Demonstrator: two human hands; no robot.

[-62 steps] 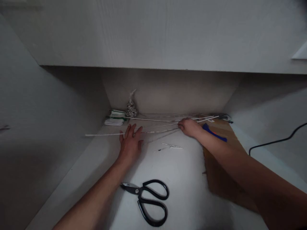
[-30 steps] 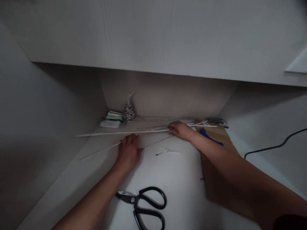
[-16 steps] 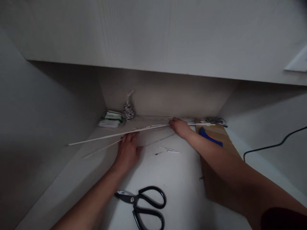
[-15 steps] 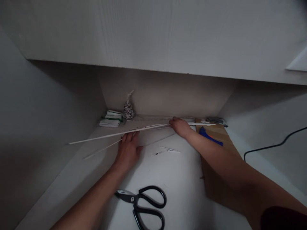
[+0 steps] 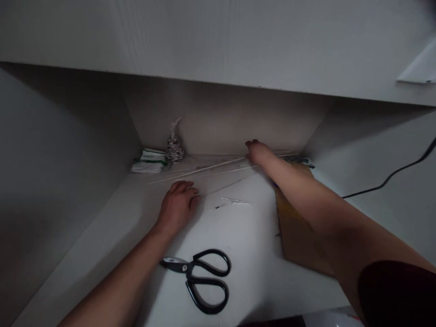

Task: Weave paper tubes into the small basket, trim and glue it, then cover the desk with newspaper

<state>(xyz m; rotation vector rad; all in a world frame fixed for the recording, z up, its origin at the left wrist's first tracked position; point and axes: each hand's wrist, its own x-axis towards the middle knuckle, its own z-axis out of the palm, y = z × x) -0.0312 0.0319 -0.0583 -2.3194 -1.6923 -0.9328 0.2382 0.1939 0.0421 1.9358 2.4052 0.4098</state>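
Note:
Over the back of the white surface, my right hand (image 5: 259,153) is closed around a long thin white stick (image 5: 195,173), which slants down to the left. Several similar thin sticks (image 5: 221,171) lie along the back wall beneath it. My left hand (image 5: 177,204) rests on the surface with its fingers bent and apart, holding nothing I can see. Close to its thumb is the end of another thin strip (image 5: 226,185). Short cut pieces (image 5: 235,200) lie to the right of that hand. Black-handled scissors (image 5: 194,272) lie nearer to me, blades pointing left.
A cone-shaped woven piece (image 5: 175,149) stands at the back left beside a folded white and green cloth (image 5: 150,161). Cardboard (image 5: 299,245) lies under my right forearm. A black cable (image 5: 381,185) runs at right. A white panel (image 5: 218,41) overhangs the surface.
My right hand has lifted toward the back wall, and the long stick has shifted rightward with it. My left hand has drawn off the sticks, its fingers more bent. The view has tilted slightly.

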